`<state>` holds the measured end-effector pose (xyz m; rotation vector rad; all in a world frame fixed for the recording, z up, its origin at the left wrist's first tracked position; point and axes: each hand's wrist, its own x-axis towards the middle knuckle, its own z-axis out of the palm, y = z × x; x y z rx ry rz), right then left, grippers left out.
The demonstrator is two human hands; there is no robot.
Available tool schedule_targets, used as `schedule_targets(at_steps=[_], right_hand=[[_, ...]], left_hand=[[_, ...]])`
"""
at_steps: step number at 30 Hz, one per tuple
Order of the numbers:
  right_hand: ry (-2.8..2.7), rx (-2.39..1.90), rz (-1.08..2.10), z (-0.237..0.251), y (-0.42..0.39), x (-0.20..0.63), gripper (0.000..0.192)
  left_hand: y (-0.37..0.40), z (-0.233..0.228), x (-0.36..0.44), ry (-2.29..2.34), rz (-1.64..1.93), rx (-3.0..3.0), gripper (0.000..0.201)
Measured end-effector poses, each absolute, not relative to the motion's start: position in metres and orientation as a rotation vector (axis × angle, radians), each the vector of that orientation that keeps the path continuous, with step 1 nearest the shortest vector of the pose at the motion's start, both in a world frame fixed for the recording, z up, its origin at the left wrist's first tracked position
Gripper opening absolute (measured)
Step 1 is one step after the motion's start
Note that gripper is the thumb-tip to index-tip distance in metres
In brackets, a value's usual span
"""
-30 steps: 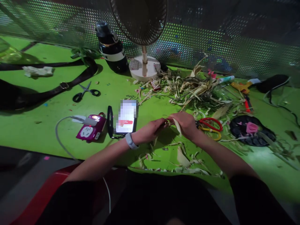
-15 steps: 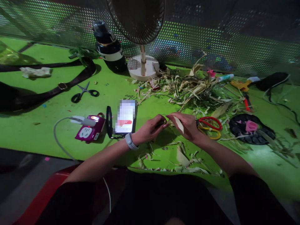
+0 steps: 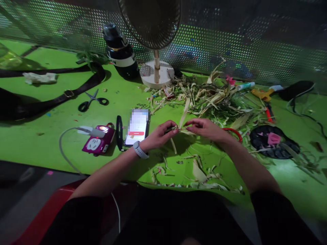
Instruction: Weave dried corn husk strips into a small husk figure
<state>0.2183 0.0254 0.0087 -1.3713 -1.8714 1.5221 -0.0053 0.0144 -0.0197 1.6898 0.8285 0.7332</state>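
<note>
Green surface [image 3: 51,136], frame centre: left hand [image 3: 159,135] and right hand [image 3: 205,128] both pinch a dry husk strip [image 3: 183,117], apparently knotted; grips clenched.

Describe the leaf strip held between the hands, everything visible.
The leaf strip is a thin, flat, pale tan ribbon that looks like dried husk or leaf. The left hand pinches it from one side and the right hand from the other, fingertips meeting at its lower part. One end stands up and tilts slightly right; a shorter tail hangs below the left fingers toward the green table. It is held above the table, in front of the heap of similar scraps. Finer detail is too small to tell.
</note>
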Motion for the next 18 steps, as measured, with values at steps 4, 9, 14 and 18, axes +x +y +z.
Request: schedule_targets(at_steps=[4,9,14,18], right_hand=[[-2.001,-1.371,1.530,0.030,0.033,0.243,0.037],[-1.676,-1.304,1.394,0.041,0.025,0.246,0.032],[-1.521,-1.088,1.515,0.035,0.011,0.235,0.044],[-1.624,-1.003,1.478,0.036,0.005,0.230,0.045]], left_hand=[[0.022,-0.017,-0.011,0.834,0.714,1.622,0.027],[0.022,-0.018,-0.010,0.824,0.665,1.514,0.028],[0.017,-0.018,-0.005,0.777,0.601,1.429,0.029],[0.017,-0.019,-0.004,0.798,0.597,1.421,0.029]])
